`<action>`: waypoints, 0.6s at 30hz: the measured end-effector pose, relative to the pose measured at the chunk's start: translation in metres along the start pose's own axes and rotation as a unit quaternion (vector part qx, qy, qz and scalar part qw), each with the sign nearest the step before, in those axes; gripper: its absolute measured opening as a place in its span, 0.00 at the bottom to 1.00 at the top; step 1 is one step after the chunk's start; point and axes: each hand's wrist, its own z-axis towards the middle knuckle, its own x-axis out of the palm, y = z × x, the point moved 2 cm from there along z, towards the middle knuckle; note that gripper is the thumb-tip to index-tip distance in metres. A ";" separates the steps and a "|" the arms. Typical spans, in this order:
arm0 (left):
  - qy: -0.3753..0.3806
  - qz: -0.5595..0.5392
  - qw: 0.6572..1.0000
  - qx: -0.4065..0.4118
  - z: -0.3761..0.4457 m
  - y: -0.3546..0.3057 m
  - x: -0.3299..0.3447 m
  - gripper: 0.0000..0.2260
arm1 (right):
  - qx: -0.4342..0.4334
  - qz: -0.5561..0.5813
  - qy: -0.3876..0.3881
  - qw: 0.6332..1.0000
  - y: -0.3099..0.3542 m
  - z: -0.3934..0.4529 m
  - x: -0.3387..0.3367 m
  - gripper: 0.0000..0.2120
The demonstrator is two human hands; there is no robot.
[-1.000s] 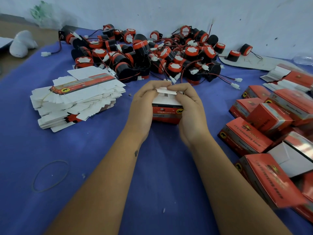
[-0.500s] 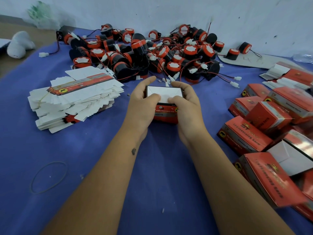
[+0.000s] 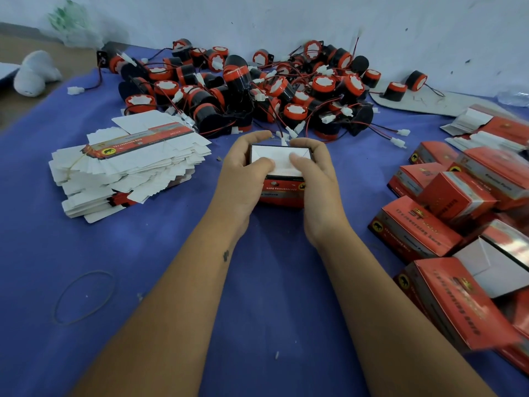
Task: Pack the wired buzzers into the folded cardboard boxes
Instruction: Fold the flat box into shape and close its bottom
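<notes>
Both thumbs now press flat the white flaps that stood raised a second ago. Left hand (image 3: 243,170) and right hand (image 3: 316,179) grip the red box (image 3: 282,193) on the blue cloth (image 3: 171,267), before the buzzer pile (image 3: 257,90). Uneven thumb pressure could spring or crease the flaps.

Red box (image 3: 282,193) between both hands.

Two hands (image 3: 243,179) – one rubber band (image 3: 84,296) – one stack of flat cartons (image 3: 128,164)
</notes>
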 end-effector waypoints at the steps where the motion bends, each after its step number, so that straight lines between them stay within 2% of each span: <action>1: 0.010 -0.013 1.000 -0.011 -0.002 0.001 0.001 0.15 | 0.004 -0.001 0.009 1.000 -0.001 0.000 -0.001 0.09; 4: 0.034 -0.082 0.996 -0.030 -0.006 0.000 0.001 0.14 | -0.013 -0.019 0.018 1.000 0.000 0.000 -0.002 0.12; 6: 0.025 -0.106 0.994 -0.003 -0.009 -0.004 0.003 0.15 | -0.062 -0.072 -0.006 0.996 0.003 -0.002 -0.001 0.12; 8: -0.006 -0.061 0.995 0.077 -0.013 -0.012 0.004 0.13 | -0.120 -0.170 -0.067 0.976 0.006 -0.005 0.002 0.11; 10: -0.043 0.057 0.978 0.197 -0.018 -0.019 0.005 0.11 | -0.133 -0.225 -0.095 0.961 0.006 -0.008 0.003 0.12; 12: -0.073 0.178 0.928 0.318 -0.022 -0.022 0.002 0.10 | -0.095 -0.184 -0.071 0.976 0.005 -0.011 0.005 0.14; 14: -0.081 0.257 0.872 0.408 -0.024 -0.023 -0.001 0.12 | -0.014 -0.097 -0.045 0.994 0.005 -0.011 0.004 0.14; 16: -0.069 0.298 0.838 0.452 -0.026 -0.024 -0.001 0.13 | 0.049 -0.019 -0.035 0.998 0.007 -0.009 0.000 0.13; 18: -0.062 0.343 0.822 0.449 -0.025 -0.019 0.002 0.15 | 0.058 0.052 -0.043 0.996 0.007 -0.006 -0.004 0.10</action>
